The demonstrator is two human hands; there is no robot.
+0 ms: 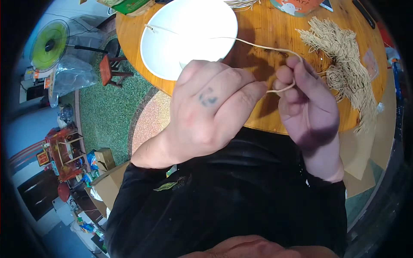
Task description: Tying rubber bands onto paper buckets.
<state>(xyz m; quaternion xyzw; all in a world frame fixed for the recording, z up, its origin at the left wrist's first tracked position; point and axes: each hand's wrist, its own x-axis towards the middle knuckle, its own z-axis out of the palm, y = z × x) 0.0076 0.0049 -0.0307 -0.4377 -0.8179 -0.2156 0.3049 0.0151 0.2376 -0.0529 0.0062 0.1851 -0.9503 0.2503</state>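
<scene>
A thin beige cord [266,47] runs from over the white bowl [193,30] to my right hand [309,96]. There it bends round the fingertips and comes back to my left hand [213,105]. With its back toward me, my left hand is closed, thumb and forefinger pinching the cord in front of the bowl's near rim. My right hand is turned partly palm up, its thumb and fingers closed on the bend of the cord. A tangled bundle of beige cords [344,60] lies on the table just right of my right hand.
The round wooden table [271,30] carries an orange package [294,6], a green bag [131,6] and a dark slim object [364,13] along its far side. On the floor at left stand a small wooden stool [112,71], a green fan [49,45] and a cardboard box [109,187].
</scene>
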